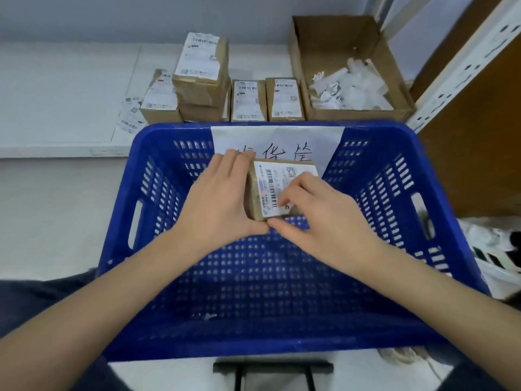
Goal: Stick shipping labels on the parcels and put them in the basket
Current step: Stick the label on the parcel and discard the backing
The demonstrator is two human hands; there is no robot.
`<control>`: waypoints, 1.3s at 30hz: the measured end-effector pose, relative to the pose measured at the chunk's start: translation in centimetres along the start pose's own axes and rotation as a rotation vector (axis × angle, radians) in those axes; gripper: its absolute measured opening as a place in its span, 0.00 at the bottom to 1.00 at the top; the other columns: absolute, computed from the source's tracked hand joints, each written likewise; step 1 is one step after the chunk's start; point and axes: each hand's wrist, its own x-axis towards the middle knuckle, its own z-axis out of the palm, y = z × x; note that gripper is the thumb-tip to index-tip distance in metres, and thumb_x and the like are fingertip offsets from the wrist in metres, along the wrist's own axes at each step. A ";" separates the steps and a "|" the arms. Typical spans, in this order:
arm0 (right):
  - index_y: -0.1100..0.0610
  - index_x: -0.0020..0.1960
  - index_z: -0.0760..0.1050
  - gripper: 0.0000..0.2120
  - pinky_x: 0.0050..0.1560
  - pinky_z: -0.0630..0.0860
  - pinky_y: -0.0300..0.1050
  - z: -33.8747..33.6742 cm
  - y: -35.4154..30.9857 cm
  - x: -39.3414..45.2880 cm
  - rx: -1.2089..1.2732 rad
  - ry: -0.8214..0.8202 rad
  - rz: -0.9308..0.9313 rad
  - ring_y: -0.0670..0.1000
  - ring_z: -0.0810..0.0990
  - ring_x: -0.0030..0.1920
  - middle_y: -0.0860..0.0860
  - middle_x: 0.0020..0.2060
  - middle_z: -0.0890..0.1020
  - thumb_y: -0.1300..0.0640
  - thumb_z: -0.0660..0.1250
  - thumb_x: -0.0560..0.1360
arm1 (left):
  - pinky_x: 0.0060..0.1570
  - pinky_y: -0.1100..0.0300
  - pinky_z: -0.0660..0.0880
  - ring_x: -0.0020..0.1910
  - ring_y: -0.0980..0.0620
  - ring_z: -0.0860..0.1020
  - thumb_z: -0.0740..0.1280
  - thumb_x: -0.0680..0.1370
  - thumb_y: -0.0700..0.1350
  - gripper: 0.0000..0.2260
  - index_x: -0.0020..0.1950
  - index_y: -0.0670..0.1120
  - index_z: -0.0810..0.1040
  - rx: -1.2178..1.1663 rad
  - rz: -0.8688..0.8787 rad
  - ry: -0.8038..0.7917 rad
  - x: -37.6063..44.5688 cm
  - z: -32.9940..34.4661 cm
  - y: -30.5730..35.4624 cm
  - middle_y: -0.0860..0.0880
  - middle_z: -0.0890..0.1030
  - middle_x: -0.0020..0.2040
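A small brown parcel [255,193] with a white shipping label [277,179] on top is held over the far part of the blue plastic basket [394,221]. My left hand [220,201] grips its left side, fingers over the far edge and thumb at the near corner. My right hand [315,213] holds the right side, fingertips curled onto the label and thumb at the near edge. Several labelled brown parcels [201,71] stand on the white table behind the basket. Loose labels [129,114] lie at their left.
An open cardboard box [338,32] with crumpled white backing paper stands at the back right. A white paper sign [277,139] with handwriting hangs on the basket's far wall. A metal shelf upright [465,63] rises at right. A black frame [270,368] shows below the basket.
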 end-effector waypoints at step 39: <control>0.50 0.41 0.73 0.13 0.49 0.76 0.48 2.1 -2.0 0.0 0.249 -0.587 0.320 0.44 0.76 0.45 0.44 0.44 0.76 0.41 0.69 0.69 | 0.27 0.57 0.75 0.42 0.47 0.77 0.77 0.50 0.57 0.40 0.56 0.38 0.76 0.135 0.080 -0.177 -3.7 2.2 -1.2 0.46 0.78 0.46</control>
